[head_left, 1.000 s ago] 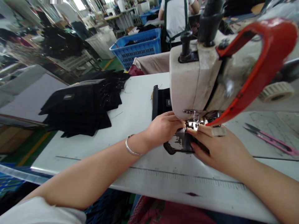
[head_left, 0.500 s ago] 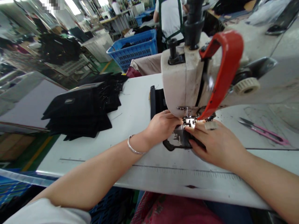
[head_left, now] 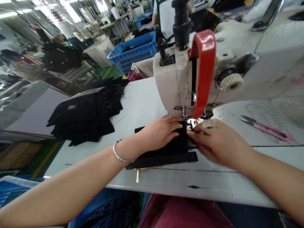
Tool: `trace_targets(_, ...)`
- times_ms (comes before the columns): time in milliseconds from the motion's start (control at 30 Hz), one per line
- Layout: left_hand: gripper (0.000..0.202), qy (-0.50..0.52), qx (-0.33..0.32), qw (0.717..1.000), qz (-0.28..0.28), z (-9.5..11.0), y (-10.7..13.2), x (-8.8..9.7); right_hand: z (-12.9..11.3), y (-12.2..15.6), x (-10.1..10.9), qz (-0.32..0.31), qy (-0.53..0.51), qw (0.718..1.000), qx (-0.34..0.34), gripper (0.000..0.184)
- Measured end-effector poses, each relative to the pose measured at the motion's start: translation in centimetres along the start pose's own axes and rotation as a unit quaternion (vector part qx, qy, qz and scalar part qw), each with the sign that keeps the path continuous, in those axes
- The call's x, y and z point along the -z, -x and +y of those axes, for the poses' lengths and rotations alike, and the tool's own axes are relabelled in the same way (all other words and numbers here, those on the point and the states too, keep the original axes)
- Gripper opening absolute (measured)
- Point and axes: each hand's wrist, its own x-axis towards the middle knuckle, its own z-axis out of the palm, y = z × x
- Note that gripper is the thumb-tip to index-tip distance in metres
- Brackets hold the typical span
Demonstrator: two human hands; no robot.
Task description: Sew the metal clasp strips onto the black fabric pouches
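My left hand (head_left: 158,133) lies flat, fingers stretched, on a black fabric piece (head_left: 166,152) with a zipper edge and a gold pull, on the white table (head_left: 142,101). My right hand (head_left: 219,142) rests on the piece's right side, its fingertips pressed down just in front of the presser foot (head_left: 191,124) of the cream sewing machine (head_left: 180,79) with its red guard (head_left: 203,69). The piece lies crosswise under the needle area.
A stack of black fabric pieces (head_left: 87,114) sits at the left of the table. Pink thread snips (head_left: 268,128) lie to the right. Behind stand a blue basket (head_left: 135,52), a white bin (head_left: 98,52) and another person in a white shirt (head_left: 167,15).
The black piece has been turned and pulled toward me; it now lies crosswise in front of the machine. My left hand has flattened on it. The view shifted left.
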Motion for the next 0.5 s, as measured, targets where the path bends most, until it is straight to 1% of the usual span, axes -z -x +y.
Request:
trace_targets(100,0.029,0.034,0.040,0.998,0.042,1.0,0.7,-1.5,-0.3,-0.2,0.2,0.012,0.005,1.000,0.002,0.036)
trace_targets(167,0.029,0.048,0.058,0.994,0.076,1.7,1.1,-2.3,-0.7,-0.5,0.4,0.004,0.012,1.000,-0.002,0.035)
trace_targets(233,0.031,0.049,0.054,0.991,0.110,2.3,1.4,-2.9,-0.9,-0.7,0.6,-0.011,0.023,1.000,-0.009,0.032)
trace_targets(300,0.034,0.047,0.044,0.989,0.132,3.0,1.6,-3.3,-1.0,-0.7,0.6,-0.017,0.030,0.999,-0.013,0.030)
trace_targets(367,0.034,0.050,0.047,0.988,0.141,3.6,1.7,-3.6,-0.9,-0.4,0.6,0.002,0.019,1.000,-0.006,0.027)
trace_targets(467,0.032,0.058,0.065,0.984,0.157,4.2,1.8,-4.0,-0.7,0.3,0.4,0.062,-0.020,0.998,0.013,0.025)
trace_targets(500,0.031,0.060,0.067,0.983,0.161,4.3,1.8,-4.1,-0.7,0.4,0.3,0.073,-0.032,0.997,0.020,0.026)
